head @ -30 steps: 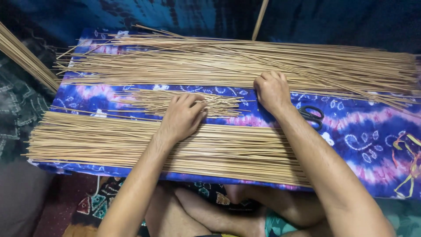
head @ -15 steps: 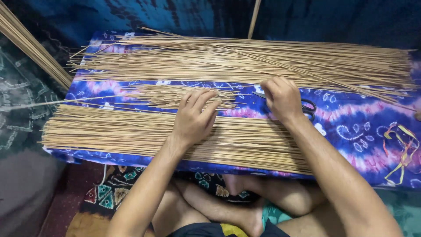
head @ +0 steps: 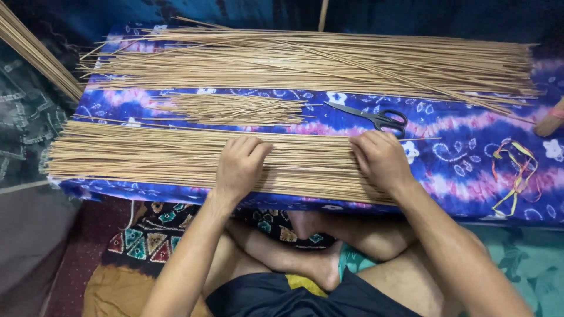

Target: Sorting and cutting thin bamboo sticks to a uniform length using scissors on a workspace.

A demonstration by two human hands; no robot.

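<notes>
Two hands — left hand, right hand — fingers flat, unclenched on thin straw-coloured sticks

stick bundle cut off top-left | wooden handle cut off right

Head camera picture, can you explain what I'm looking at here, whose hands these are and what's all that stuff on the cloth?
This is one view from a camera worn on a person's head, looking down at their own two bare hands; there is no machine. The person sits cross-legged before a low surface covered with a blue patterned cloth. The left hand and right hand both rest flat on the near bundle of sticks; neither grips anything. A bigger bundle lies along the far edge, with a small pile of short sticks between them. Scissors lie just beyond the right hand, and coloured bands sit at the right.
</notes>
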